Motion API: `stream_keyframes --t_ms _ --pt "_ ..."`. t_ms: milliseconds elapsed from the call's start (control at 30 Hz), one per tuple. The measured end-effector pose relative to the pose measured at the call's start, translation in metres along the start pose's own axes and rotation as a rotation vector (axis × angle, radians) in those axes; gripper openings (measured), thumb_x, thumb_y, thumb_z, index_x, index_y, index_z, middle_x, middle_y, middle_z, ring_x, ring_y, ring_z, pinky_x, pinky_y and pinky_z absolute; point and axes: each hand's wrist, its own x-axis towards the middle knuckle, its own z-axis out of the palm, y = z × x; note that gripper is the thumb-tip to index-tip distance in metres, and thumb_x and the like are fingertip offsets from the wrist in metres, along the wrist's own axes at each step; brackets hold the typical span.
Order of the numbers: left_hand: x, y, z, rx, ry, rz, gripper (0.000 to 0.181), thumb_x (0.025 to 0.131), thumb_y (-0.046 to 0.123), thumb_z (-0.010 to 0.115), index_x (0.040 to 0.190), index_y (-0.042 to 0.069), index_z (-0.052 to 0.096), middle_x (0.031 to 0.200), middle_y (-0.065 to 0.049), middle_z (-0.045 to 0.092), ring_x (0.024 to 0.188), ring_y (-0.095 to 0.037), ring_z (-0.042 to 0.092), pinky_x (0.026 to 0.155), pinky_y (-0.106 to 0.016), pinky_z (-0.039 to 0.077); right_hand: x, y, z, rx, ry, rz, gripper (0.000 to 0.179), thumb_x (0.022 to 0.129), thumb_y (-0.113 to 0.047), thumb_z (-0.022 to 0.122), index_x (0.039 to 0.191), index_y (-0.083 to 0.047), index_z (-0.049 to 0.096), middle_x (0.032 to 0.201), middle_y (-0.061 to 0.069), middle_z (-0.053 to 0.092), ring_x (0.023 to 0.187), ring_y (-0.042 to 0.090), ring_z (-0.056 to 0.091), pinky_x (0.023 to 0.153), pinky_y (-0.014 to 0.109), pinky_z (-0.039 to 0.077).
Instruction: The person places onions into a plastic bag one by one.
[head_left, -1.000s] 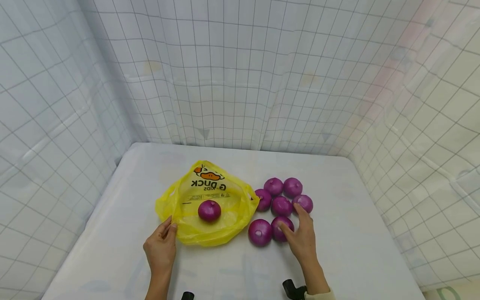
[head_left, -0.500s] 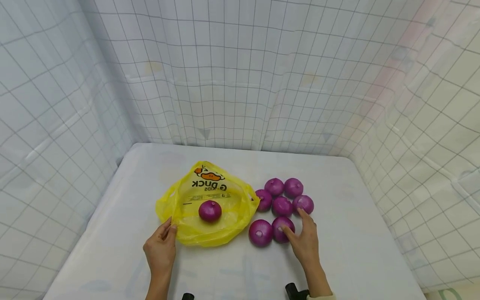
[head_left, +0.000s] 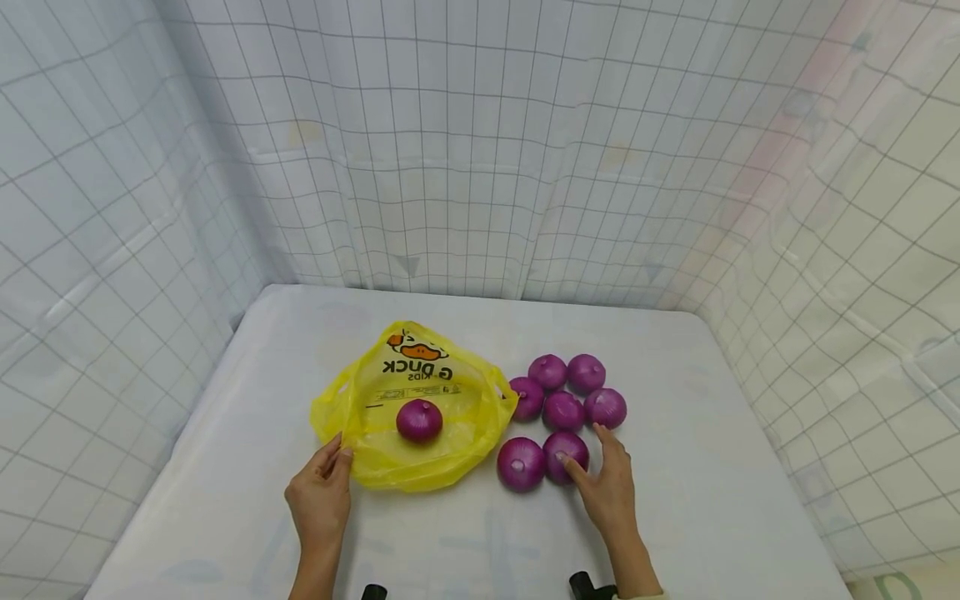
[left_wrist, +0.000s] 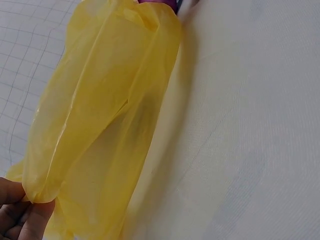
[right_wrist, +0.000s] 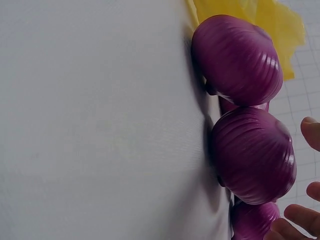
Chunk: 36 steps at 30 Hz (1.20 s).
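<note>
My left hand (head_left: 321,493) pinches the near left rim of a yellow plastic bag (head_left: 420,478) between thumb and fingers. The left wrist view shows that pinch on the bag's edge (left_wrist: 42,197) at the lower left. Inside the bag's open mouth lies one red onion (head_left: 419,421). Over the nearest right-hand onion (head_left: 566,457), my right hand (head_left: 611,487) spreads its thumb and fingers. In the right wrist view, the fingertips (right_wrist: 300,217) stand apart from that onion (right_wrist: 254,156). A second onion (head_left: 521,464) touches it on the left.
Several more red onions (head_left: 563,412) sit in a cluster behind, the leftmost against the bag's right handle. Everything rests on a white cloth-covered table (head_left: 675,400). Gridded white curtains (head_left: 480,150) enclose the back and sides.
My right hand has drawn slightly back toward me, its fingers leaving the rightmost onion for the near one. The left hand and bag stay put.
</note>
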Motion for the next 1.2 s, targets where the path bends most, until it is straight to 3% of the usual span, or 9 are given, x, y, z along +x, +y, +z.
stream_keyframes --t_ms 500,967,1200 --pt "-0.002 0.002 -0.003 -0.006 0.006 0.014 0.023 0.084 0.002 0.067 0.106 -0.004 0.069 0.095 -0.023 0.07 0.07 0.031 0.045 0.06 0.006 0.04 -0.003 0.009 0.01 0.019 0.023 -0.029 0.071 0.073 -0.022 0.08 0.134 -0.003 0.048 0.134 0.02 0.051 0.12 0.037 0.046 0.101 0.05 0.04" --pt "-0.001 0.0 -0.005 0.009 0.009 0.016 0.023 0.083 0.001 0.068 0.106 -0.004 0.069 0.096 -0.022 0.07 0.07 0.032 0.045 0.059 0.006 0.04 -0.008 0.011 0.016 0.025 -0.082 0.021 0.072 0.077 -0.019 0.077 0.137 -0.003 0.042 0.137 0.021 0.048 0.126 0.035 0.045 0.106 0.051 0.038" --pt "-0.001 0.001 -0.005 0.0 0.008 0.01 0.024 0.083 0.001 0.067 0.106 -0.005 0.068 0.098 -0.023 0.07 0.071 0.031 0.045 0.06 0.006 0.04 -0.007 0.01 0.017 0.087 -0.113 0.077 0.073 0.079 -0.019 0.076 0.14 -0.007 0.039 0.138 0.019 0.047 0.126 0.034 0.048 0.105 0.049 0.042"
